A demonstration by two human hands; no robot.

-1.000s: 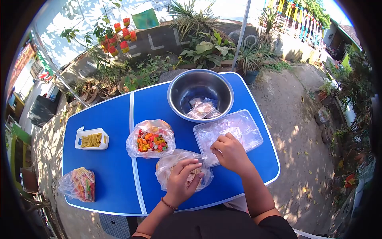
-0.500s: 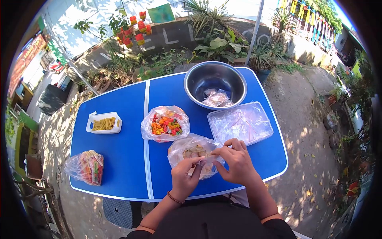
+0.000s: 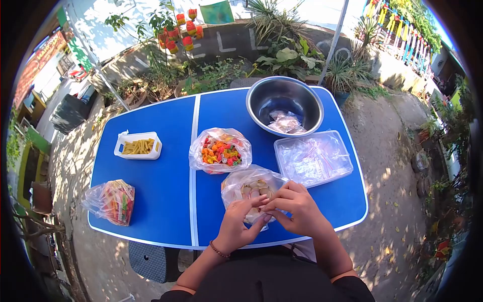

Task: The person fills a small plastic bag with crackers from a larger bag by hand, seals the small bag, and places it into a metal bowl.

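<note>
My left hand (image 3: 239, 224) and my right hand (image 3: 298, 209) meet close to the table's near edge, thumbs and fingertips pinched together. Between them is a small clear plastic bag (image 3: 264, 227), mostly covered by the fingers. Just beyond, and partly behind my hands, an open plastic bag of pale round pieces (image 3: 255, 189) rests on the table. Past it is another open bag with red, orange and green pieces (image 3: 220, 153). A clear plastic tub (image 3: 314, 157) of flat transparent bags stands to the right of it.
At the back of the blue table (image 3: 151, 191) stands a steel bowl (image 3: 285, 100) with filled packets inside. On the left are a white basket (image 3: 137, 154) of yellowish sticks and a bag of multicoloured strips (image 3: 113, 204). A dark stool (image 3: 151, 261) is below the near edge.
My hands have come closer together, with the fingertips now touching around the small bag. The whole view has shifted slightly, so the table items appear further right.
</note>
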